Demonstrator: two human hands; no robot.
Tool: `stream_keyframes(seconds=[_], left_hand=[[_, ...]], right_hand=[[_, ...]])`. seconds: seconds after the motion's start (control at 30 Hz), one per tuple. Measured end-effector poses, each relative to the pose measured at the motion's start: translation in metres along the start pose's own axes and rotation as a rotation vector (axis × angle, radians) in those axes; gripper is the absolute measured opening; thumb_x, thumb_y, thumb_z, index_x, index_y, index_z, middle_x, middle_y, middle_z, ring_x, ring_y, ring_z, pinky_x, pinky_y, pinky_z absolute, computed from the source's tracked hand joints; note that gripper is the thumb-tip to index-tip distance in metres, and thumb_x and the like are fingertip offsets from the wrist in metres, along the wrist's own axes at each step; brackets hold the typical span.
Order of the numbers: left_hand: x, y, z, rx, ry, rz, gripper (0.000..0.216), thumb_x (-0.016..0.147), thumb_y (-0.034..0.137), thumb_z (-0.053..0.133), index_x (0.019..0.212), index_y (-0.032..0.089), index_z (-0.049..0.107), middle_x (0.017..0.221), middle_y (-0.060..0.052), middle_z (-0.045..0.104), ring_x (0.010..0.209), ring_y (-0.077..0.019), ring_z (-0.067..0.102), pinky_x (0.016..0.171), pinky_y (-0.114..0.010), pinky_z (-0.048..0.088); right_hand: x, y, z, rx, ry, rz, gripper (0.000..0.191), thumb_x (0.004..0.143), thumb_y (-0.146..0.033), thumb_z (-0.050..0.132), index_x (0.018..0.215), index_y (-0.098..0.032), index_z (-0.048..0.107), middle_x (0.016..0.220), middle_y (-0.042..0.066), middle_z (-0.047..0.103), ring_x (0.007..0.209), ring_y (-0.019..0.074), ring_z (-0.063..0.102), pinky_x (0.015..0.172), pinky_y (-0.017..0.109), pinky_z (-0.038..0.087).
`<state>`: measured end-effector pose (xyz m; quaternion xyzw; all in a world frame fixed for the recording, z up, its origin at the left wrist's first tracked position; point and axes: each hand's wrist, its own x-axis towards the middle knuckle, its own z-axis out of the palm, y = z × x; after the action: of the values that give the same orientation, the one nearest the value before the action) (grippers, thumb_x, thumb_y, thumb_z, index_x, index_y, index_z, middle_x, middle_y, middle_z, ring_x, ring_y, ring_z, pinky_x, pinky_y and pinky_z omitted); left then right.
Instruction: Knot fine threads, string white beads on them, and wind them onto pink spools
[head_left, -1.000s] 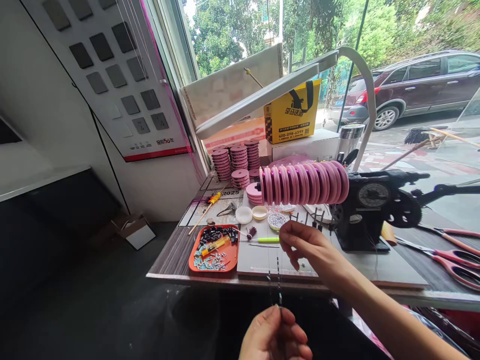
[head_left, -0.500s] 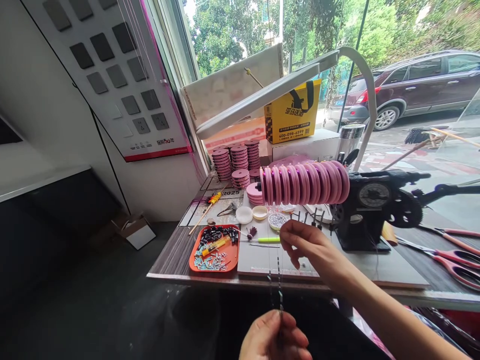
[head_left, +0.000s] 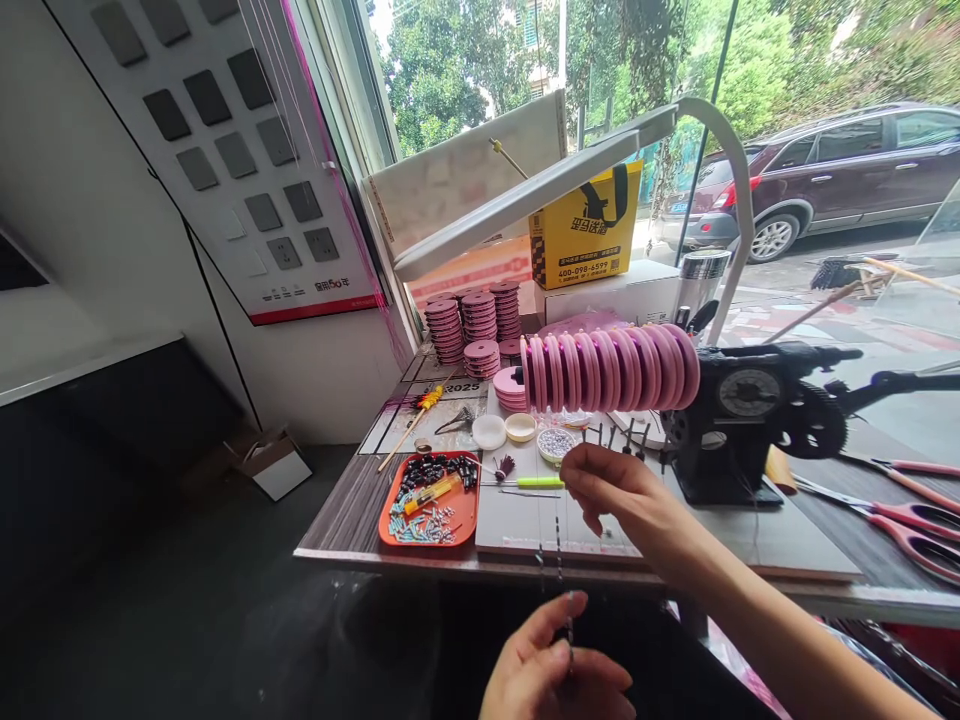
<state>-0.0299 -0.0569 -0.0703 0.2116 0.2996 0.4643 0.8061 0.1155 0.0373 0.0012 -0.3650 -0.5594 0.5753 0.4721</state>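
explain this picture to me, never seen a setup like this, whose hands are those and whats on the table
There is no robot here: a camera worn on a person's head looks forward and down at their own bare hands. A thin beaded strand runs down to the left hand. The right hand is higher, over the table; whether it grips a thread is too fine to tell. Behind it, a row of pink spools sits on a black machine with gears. A red-orange tray holds beads and a yellow-orange object; scissors lie at the far right.
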Motion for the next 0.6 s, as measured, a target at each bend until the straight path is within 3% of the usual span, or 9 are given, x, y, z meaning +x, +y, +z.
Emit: stream_keyframes(seconds=[0.07, 0.13, 0.4, 0.6], left_hand=[[0.006, 0.006, 0.002, 0.056, -0.079, 0.053, 0.038, 0.073, 0.025, 0.061, 0.110, 0.017, 0.058, 0.083, -0.013, 0.072, 0.064, -0.0195, 0.068, 0.063, -0.028, 0.045], [0.011, 0.013, 0.007, 0.099, -0.092, 0.090, 0.034, 0.075, 0.028, 0.058, 0.107, 0.016, 0.059, 0.086, -0.012, 0.071, 0.061, -0.0188, 0.067, 0.061, -0.027, 0.044], [0.018, 0.028, 0.039, 0.089, 0.105, 0.081, 0.011, 0.077, 0.022, 0.059, 0.082, 0.013, 0.063, 0.066, -0.004, 0.066, 0.056, -0.0141, 0.062, 0.055, -0.028, 0.050], [0.014, 0.025, 0.034, 0.092, 0.161, 0.048, 0.013, 0.072, 0.022, 0.065, 0.079, 0.011, 0.063, 0.061, -0.006, 0.067, 0.053, -0.0138, 0.062, 0.055, -0.027, 0.050]], right_hand=[[-0.002, 0.001, -0.002, -0.069, 0.004, -0.016, 0.030, 0.071, -0.045, 0.058, 0.066, -0.017, 0.050, 0.055, -0.006, 0.036, 0.048, 0.0076, 0.032, 0.046, 0.022, 0.027], [-0.006, 0.002, -0.003, -0.122, -0.001, -0.035, 0.028, 0.073, -0.043, 0.057, 0.067, -0.017, 0.052, 0.057, -0.004, 0.038, 0.051, 0.0082, 0.031, 0.047, 0.023, 0.026], [-0.026, 0.008, 0.001, 0.004, -0.043, 0.105, 0.034, 0.071, -0.051, 0.058, 0.070, -0.017, 0.051, 0.058, -0.005, 0.038, 0.046, 0.0063, 0.031, 0.044, 0.021, 0.025], [-0.041, 0.021, 0.013, 0.113, -0.159, 0.197, 0.040, 0.070, -0.054, 0.058, 0.069, -0.015, 0.048, 0.049, -0.004, 0.046, 0.043, 0.0079, 0.043, 0.043, 0.020, 0.034]])
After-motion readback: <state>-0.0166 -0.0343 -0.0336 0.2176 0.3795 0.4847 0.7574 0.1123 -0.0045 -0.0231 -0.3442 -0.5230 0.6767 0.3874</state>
